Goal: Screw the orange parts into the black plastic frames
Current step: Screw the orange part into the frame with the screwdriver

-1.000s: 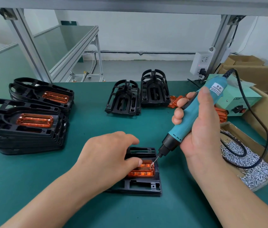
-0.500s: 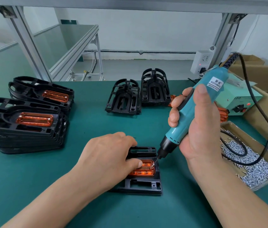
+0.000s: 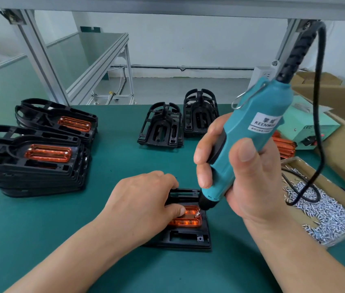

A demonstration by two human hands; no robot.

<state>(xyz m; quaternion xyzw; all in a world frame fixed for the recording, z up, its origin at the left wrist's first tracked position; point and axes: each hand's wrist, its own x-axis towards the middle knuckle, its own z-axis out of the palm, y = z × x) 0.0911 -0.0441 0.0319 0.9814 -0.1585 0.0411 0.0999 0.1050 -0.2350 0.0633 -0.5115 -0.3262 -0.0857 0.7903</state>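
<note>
Your right hand (image 3: 250,182) grips the screwdriver (image 3: 245,149) tilted toward 1 o'clock, left hand (image 3: 142,204) clamps the black frame (image 3: 188,237) at bench (image 3: 61,240) 6 o'clock, so you risk cam-out on the screw (image 3: 198,213) at 2 o'clock on the orange part (image 3: 186,219).

Green bench (image 3: 114,170) bears black frames (image 3: 161,127), screw tray (image 3: 332,190), control box (image 3: 307,125).

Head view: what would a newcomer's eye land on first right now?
The teal electric screwdriver dominates centre right, gripped by the right hand, tip on the orange part in the near black frame that the left hand holds. Stacked frames with orange parts sit far left; silver screws lie piled at right.
</note>
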